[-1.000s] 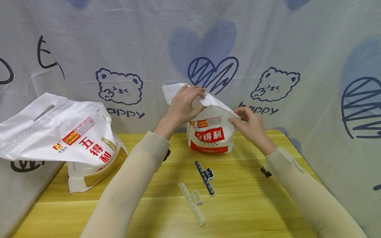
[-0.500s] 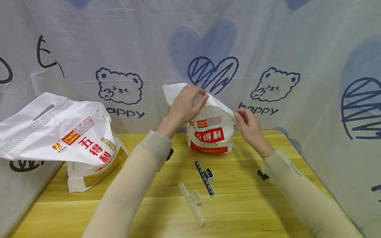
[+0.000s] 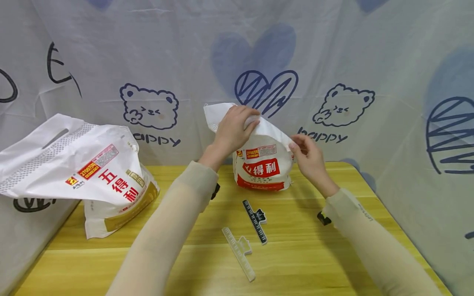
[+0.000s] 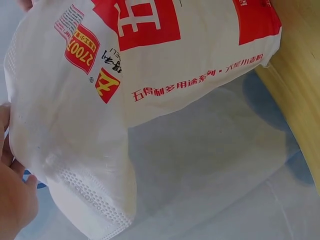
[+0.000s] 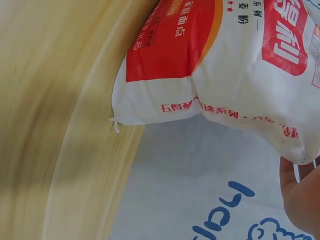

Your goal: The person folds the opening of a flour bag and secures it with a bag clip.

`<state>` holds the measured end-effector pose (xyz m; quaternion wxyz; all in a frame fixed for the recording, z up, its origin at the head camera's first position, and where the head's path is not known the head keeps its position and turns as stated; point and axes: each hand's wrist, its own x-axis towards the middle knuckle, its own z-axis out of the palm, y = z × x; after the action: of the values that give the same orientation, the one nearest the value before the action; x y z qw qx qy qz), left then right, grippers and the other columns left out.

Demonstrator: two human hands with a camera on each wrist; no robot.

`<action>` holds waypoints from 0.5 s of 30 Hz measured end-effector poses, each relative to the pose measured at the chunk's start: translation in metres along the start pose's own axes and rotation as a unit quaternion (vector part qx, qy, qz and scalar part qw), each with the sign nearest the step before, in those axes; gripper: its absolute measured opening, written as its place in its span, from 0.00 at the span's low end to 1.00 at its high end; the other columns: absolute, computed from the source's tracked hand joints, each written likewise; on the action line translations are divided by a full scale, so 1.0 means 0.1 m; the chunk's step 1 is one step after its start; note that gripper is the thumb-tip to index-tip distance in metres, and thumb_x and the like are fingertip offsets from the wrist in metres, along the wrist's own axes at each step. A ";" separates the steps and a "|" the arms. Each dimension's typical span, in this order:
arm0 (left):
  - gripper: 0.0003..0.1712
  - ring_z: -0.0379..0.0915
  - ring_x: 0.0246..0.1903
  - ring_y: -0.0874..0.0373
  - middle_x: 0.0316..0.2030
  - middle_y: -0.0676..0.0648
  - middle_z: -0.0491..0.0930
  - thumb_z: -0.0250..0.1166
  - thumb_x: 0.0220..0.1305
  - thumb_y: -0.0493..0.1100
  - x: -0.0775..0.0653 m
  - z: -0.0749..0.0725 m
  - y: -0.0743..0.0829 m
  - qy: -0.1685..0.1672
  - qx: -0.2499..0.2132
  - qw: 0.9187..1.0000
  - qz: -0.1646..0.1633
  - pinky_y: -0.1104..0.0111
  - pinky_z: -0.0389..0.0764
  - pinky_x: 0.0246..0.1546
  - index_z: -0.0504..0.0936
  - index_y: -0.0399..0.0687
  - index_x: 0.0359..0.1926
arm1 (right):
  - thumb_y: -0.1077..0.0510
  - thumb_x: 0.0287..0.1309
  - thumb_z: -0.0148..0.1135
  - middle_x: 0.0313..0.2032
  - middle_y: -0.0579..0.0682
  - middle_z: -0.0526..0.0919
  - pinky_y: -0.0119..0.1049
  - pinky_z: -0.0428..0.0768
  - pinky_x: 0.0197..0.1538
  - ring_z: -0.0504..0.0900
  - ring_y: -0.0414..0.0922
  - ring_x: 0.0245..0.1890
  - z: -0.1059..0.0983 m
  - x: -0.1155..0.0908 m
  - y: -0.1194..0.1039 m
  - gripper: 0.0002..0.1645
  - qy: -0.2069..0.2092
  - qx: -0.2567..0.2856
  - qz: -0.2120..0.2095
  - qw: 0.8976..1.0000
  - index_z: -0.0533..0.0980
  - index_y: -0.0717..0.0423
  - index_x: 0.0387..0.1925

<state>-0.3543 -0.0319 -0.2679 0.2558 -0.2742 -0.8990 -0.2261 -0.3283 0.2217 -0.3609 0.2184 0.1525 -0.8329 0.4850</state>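
A white flour bag (image 3: 263,167) with red print stands upright near the table's back edge, its top folded over. My left hand (image 3: 237,126) grips the folded top from the left, with a loose white corner sticking out beyond the knuckles. At the right end of the fold, my right hand (image 3: 310,158) pinches the edge between thumb and fingers. In the left wrist view, the bag (image 4: 65,120) bulges past the left hand (image 4: 15,195), whose fingertips go behind the plastic. The right wrist view has the right hand (image 5: 302,195) at the bag's corner, fingertips partly hidden.
On the wooden table (image 3: 296,255) lie two long sealing clips, one black (image 3: 255,224) and one whitish (image 3: 238,253), in front of the bag. A second flour bag (image 3: 111,172) with gold trim leans at the left. Printed cloth (image 3: 185,53) hangs behind.
My right hand has closed in on the fold's right end and drawn that edge slightly down. The left hand has shifted a little right along the folded top. The clips have stayed put.
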 end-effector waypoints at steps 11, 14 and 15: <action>0.13 0.74 0.59 0.52 0.56 0.49 0.83 0.64 0.75 0.42 0.00 0.07 -0.02 0.039 -0.026 0.999 -0.006 0.64 0.73 0.65 0.84 0.48 0.57 | 0.56 0.79 0.55 0.56 0.58 0.81 0.50 0.82 0.58 0.80 0.53 0.54 0.05 0.02 0.00 0.20 0.012 -0.006 0.008 1.000 0.73 0.57 0.65; 0.11 0.74 0.57 0.52 0.54 0.48 0.83 0.65 0.74 0.41 0.00 0.08 -0.02 0.046 -0.036 0.998 -0.009 0.64 0.75 0.63 0.84 0.47 0.54 | 0.57 0.78 0.55 0.56 0.58 0.81 0.49 0.82 0.57 0.80 0.53 0.54 0.06 0.03 0.00 0.18 0.019 -0.012 0.012 1.000 0.73 0.58 0.64; 0.11 0.74 0.56 0.52 0.53 0.48 0.84 0.65 0.74 0.40 0.00 0.08 -0.01 0.048 -0.038 0.998 -0.009 0.64 0.75 0.62 0.84 0.46 0.54 | 0.58 0.78 0.55 0.56 0.58 0.82 0.49 0.82 0.57 0.80 0.53 0.53 0.06 0.03 0.00 0.18 0.022 -0.015 0.013 1.000 0.74 0.58 0.63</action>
<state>-0.3578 -0.0286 -0.2741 0.2862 -0.2646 -0.8789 -0.2748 -0.3318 0.2160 -0.3617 0.2325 0.1281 -0.8368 0.4788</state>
